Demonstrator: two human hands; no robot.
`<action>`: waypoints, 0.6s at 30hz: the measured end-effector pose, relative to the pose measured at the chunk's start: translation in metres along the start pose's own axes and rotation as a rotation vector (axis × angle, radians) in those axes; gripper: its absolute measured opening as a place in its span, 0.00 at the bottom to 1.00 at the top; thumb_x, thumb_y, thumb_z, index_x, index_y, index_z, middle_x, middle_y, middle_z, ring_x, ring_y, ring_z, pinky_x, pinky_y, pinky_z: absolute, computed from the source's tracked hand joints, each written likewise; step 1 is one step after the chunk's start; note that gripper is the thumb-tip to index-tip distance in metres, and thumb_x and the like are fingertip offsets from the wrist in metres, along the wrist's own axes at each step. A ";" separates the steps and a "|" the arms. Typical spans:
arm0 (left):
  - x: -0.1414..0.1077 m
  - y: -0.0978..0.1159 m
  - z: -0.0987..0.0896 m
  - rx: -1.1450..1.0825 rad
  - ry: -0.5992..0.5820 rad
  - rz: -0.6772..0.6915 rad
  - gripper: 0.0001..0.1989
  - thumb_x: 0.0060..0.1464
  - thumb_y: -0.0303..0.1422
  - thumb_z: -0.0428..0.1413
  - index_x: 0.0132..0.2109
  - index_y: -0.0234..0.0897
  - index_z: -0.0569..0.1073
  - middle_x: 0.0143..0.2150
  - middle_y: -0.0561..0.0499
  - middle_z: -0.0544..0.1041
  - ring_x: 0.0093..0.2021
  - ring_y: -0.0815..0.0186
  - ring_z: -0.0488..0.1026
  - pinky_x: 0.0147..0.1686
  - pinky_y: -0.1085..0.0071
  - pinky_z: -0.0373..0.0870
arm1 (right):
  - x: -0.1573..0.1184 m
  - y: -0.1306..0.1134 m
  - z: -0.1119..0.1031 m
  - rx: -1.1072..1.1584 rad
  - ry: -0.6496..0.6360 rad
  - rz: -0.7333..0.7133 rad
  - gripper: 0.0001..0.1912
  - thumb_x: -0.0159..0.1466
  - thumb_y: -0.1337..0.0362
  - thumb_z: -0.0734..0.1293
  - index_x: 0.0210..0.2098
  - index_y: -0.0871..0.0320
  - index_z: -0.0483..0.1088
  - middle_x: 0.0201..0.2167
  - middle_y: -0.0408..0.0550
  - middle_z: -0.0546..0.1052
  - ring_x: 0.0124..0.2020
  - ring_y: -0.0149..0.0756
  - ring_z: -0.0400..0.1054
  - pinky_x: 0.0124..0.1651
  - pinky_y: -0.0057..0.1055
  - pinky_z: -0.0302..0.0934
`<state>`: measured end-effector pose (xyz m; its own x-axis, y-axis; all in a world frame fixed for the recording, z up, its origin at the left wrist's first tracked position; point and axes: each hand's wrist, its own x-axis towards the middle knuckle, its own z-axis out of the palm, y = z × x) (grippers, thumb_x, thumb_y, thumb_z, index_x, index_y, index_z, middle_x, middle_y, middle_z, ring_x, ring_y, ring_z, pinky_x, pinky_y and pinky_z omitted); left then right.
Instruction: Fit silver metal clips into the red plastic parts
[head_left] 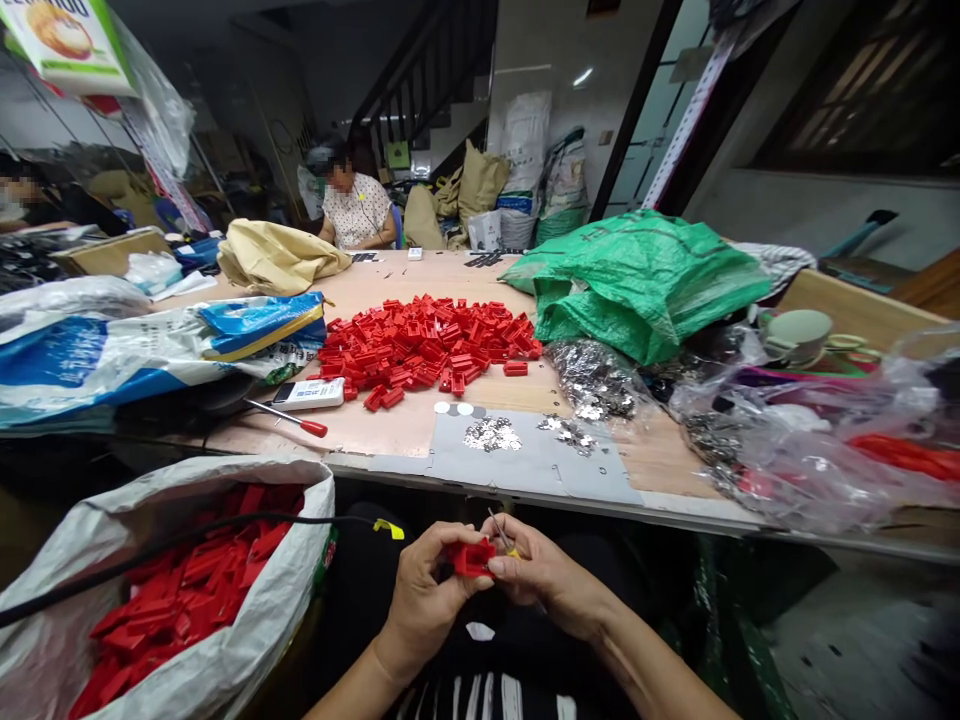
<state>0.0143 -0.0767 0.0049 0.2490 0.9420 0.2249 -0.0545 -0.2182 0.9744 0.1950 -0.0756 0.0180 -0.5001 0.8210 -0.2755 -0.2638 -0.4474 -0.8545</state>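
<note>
With left hand (424, 580) clamped on a red piece (472, 558), grips a slim tool (499, 526) in right hand (536, 573), just short of the counter (390, 432).

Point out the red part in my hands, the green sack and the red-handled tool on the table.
Red part (471, 559): head view, middle of its visible side.
Green sack (637, 285): head view, middle of its crumpled surface.
Red-handled tool (312, 428): head view, on its red handle.
</note>
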 end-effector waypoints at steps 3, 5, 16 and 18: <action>-0.001 -0.008 -0.001 -0.219 0.032 -0.108 0.15 0.42 0.27 0.66 0.40 0.40 0.74 0.40 0.51 0.78 0.45 0.61 0.76 0.47 0.69 0.72 | 0.003 0.008 0.001 0.099 -0.014 0.062 0.25 0.50 0.55 0.75 0.37 0.57 0.60 0.20 0.32 0.58 0.18 0.19 0.44 0.19 0.22 0.34; -0.001 -0.013 0.000 -0.345 0.078 -0.180 0.17 0.41 0.26 0.66 0.40 0.39 0.73 0.40 0.51 0.79 0.45 0.61 0.76 0.47 0.69 0.71 | 0.006 0.011 0.002 0.109 -0.020 0.076 0.25 0.50 0.52 0.74 0.38 0.57 0.60 0.19 0.32 0.58 0.17 0.19 0.44 0.19 0.21 0.34; 0.011 -0.011 0.008 -0.488 0.298 -0.339 0.18 0.40 0.27 0.66 0.40 0.37 0.72 0.38 0.51 0.79 0.38 0.67 0.77 0.41 0.72 0.73 | 0.033 -0.057 -0.071 -1.356 0.712 -0.243 0.07 0.63 0.64 0.61 0.38 0.55 0.69 0.38 0.48 0.76 0.40 0.40 0.69 0.42 0.34 0.59; 0.011 -0.014 0.008 -0.471 0.258 -0.345 0.17 0.41 0.27 0.66 0.40 0.38 0.72 0.39 0.52 0.79 0.38 0.68 0.76 0.41 0.73 0.73 | 0.040 -0.065 -0.082 -1.488 0.750 -0.207 0.08 0.62 0.66 0.60 0.38 0.56 0.70 0.39 0.48 0.76 0.40 0.39 0.70 0.42 0.33 0.59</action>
<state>0.0250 -0.0655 -0.0060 0.0903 0.9820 -0.1661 -0.4465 0.1890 0.8746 0.2596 0.0155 0.0263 0.0331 0.9914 0.1269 0.9051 0.0241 -0.4245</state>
